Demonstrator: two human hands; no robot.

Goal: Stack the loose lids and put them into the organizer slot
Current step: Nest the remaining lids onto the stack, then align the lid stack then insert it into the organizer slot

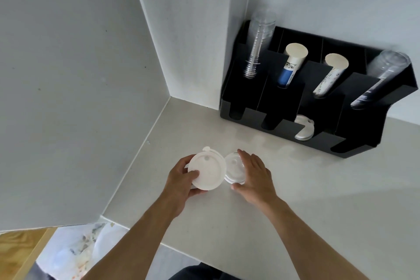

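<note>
My left hand (181,180) grips a white round lid (208,169), tilted up above the counter, thumb on its face. Right beside it, a small stack of white lids (234,167) lies on the counter, and my right hand (254,174) curls around its right side, thumb at the front edge. The black organizer (284,102) stands against the wall at the back right. One of its lower front slots holds several white lids (304,127).
The organizer's upper slots hold two stacks of clear plastic cups (259,45) and two stacks of paper cups (292,63). A grey wall (79,75) bounds the pale counter (318,200) on the left. The counter's front edge runs near my forearms.
</note>
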